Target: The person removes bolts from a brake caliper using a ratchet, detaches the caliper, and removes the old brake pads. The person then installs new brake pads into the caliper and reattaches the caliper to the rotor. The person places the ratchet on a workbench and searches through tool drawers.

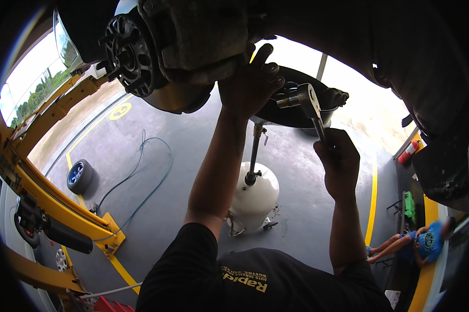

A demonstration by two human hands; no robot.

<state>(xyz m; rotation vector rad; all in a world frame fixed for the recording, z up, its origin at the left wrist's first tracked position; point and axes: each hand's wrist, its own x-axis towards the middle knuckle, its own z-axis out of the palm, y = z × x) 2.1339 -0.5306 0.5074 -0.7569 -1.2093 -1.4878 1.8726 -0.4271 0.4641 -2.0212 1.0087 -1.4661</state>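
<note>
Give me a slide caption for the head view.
Right hand grips a ratchet wrench; left hand is raised beside a black pan.

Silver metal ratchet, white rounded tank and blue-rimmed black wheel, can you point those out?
Silver metal ratchet (311, 103), head view: its broad head.
White rounded tank (255, 198), head view: its body.
Blue-rimmed black wheel (77, 173), head view: its rim.

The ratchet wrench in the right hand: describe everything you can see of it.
The ratchet wrench looks like grey metal, with a rounded head and a straight handle. A darker, cylindrical socket sits on the head, pointing toward the picture's left. The right hand is closed around the lower handle, hiding its end. The tool leans, head up and left of that hand. In the view it overlaps the black basin; whether they touch cannot be told.
</note>
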